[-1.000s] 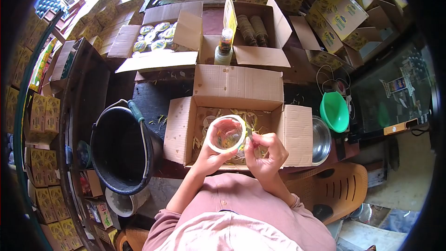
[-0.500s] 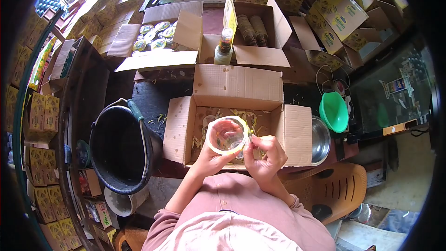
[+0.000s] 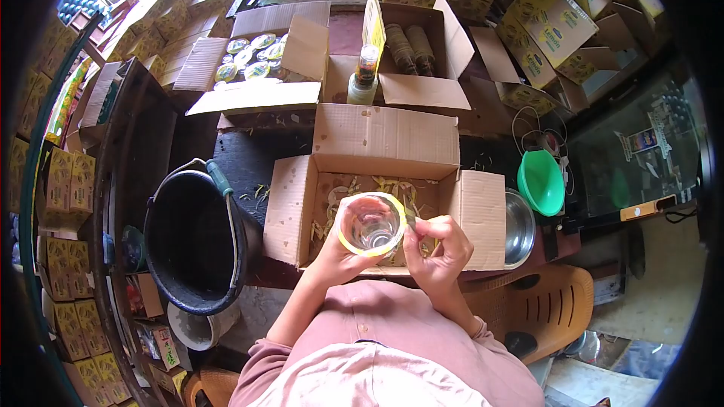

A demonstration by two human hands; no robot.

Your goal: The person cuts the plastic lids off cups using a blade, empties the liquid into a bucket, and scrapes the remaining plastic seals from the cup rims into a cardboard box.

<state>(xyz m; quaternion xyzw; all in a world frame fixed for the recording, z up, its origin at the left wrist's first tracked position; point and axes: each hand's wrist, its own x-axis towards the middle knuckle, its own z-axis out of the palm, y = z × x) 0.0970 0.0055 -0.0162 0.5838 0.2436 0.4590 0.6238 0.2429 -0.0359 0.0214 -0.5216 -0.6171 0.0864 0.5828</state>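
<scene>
My left hand (image 3: 336, 255) is wrapped round a clear plastic cup (image 3: 371, 224) with a yellowish rim, its mouth tilted up toward me. Just right of the cup, my right hand (image 3: 439, 251) pinches a small thin blade-like tool (image 3: 409, 216) against the rim; its exact shape is hard to make out. Both hands are above an open cardboard box (image 3: 386, 136), where yellow and pale scraps (image 3: 392, 182) lie on the bottom.
A black bucket (image 3: 197, 241) stands left. Right are a green bowl (image 3: 541, 182) and a metal bowl (image 3: 519, 227). Behind are a box of lidded cups (image 3: 256, 71), a box with stacked cups (image 3: 411, 49) and a jar (image 3: 362, 92). An orange chair (image 3: 554, 305) is at right.
The cup has tipped and turned slightly in my left hand, showing more of its bottom. My right hand has shifted a little to the right along with the rim.
</scene>
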